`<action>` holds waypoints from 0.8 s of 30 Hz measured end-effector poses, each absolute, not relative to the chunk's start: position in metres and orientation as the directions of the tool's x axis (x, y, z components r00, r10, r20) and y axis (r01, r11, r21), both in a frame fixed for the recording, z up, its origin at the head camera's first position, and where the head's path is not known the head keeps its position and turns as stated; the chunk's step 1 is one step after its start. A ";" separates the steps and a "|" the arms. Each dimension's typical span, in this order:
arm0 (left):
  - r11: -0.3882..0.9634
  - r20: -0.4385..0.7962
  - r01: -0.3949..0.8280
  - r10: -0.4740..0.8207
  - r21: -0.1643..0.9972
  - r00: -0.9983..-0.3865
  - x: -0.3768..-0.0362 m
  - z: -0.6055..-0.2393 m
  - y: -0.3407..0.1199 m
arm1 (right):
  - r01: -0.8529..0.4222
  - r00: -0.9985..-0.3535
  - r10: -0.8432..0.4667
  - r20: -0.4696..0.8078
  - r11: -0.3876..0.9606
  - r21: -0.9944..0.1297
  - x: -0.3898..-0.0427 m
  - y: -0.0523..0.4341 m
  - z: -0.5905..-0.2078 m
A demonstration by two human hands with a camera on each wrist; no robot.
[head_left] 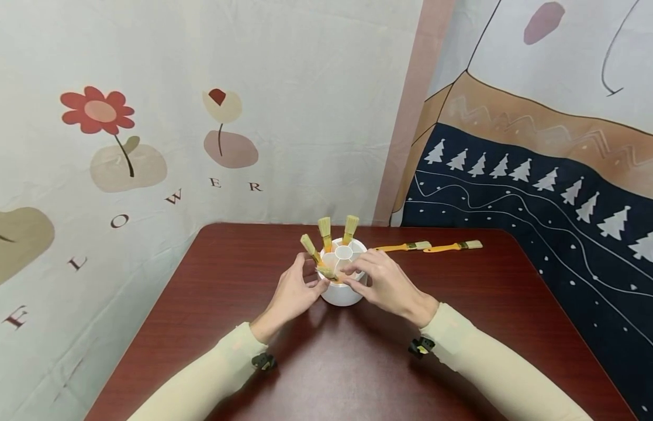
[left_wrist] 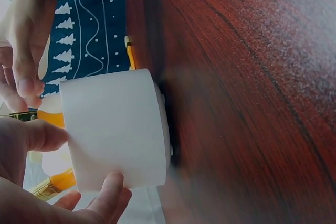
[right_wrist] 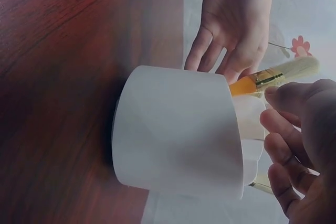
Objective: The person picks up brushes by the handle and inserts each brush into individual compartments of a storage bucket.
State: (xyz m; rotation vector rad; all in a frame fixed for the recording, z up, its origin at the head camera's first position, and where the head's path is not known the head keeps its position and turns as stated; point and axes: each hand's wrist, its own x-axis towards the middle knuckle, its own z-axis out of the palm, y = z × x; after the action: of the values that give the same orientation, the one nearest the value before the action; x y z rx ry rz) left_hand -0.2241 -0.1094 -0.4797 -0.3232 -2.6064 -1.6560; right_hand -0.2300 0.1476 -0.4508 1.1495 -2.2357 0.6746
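Note:
A white round holder (head_left: 342, 296) with several compartments stands on the table. My left hand (head_left: 296, 286) grips its left side, with the thumb by the rim and fingertips on the wall in the left wrist view. Three yellow-handled paintbrushes stand in it bristles up: a left one (head_left: 310, 248), a back one (head_left: 325, 229) and a right one (head_left: 350, 228). Another paintbrush (right_wrist: 269, 78) leans out at the front, its orange handle down inside. Close to this brush's metal band, my right hand (head_left: 387, 282) has loosely bent fingers over the rim, with nothing visibly pinched.
Two more paintbrushes, a nearer one (head_left: 405, 247) and a farther-right one (head_left: 453, 247), lie flat at the back right of the brown table (head_left: 210, 327). Behind the table hang a pale flower-printed cloth (head_left: 315, 117) and a dark tree-printed cloth (head_left: 515, 216).

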 end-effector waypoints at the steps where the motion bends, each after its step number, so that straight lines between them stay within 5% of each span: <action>1: 0.411 0.141 0.194 0.155 0.891 -0.978 -0.224 -0.480 -0.109 | -0.836 -0.500 -0.570 0.652 0.516 -0.190 -0.230 0.148 -0.450; 13: 0.438 0.140 0.188 0.140 0.879 -0.980 -0.227 -0.480 -0.110 | -0.815 -0.532 -0.545 0.648 0.539 -0.215 -0.231 0.169 -0.452; 24: 0.453 0.160 0.187 0.098 0.872 -0.982 -0.231 -0.481 -0.110 | -0.719 -0.665 -0.479 0.573 0.619 -0.316 -0.237 0.204 -0.454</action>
State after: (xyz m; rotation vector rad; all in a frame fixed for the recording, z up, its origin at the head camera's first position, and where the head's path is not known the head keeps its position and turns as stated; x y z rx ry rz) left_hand -0.2313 -0.1100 -0.4811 -0.2560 -2.6034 -1.5786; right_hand -0.2366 0.2039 -0.4538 0.9482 -2.4078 0.7433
